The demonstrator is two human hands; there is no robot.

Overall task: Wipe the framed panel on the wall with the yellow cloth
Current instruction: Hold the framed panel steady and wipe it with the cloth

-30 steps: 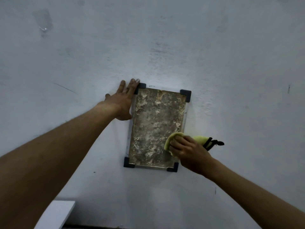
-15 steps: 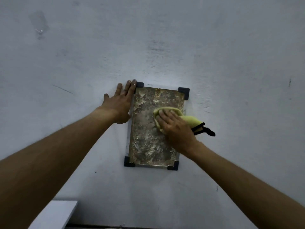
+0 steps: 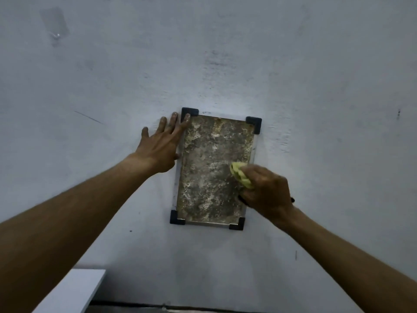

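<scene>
Yellow cloth [image 3: 241,175] bunched in right hand [image 3: 267,192].

Scuffed pale grey wall [image 3: 293,64]; white furniture corner [image 3: 70,292] lower left; dim light.

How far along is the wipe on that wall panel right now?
Done: the left hand lies flat at the upper left edge of the panel, steadying it. In hand: the right hand grips the yellow cloth against the panel's right side. Left: the surface looks mottled all over, so no cleaned patch shows.
</scene>
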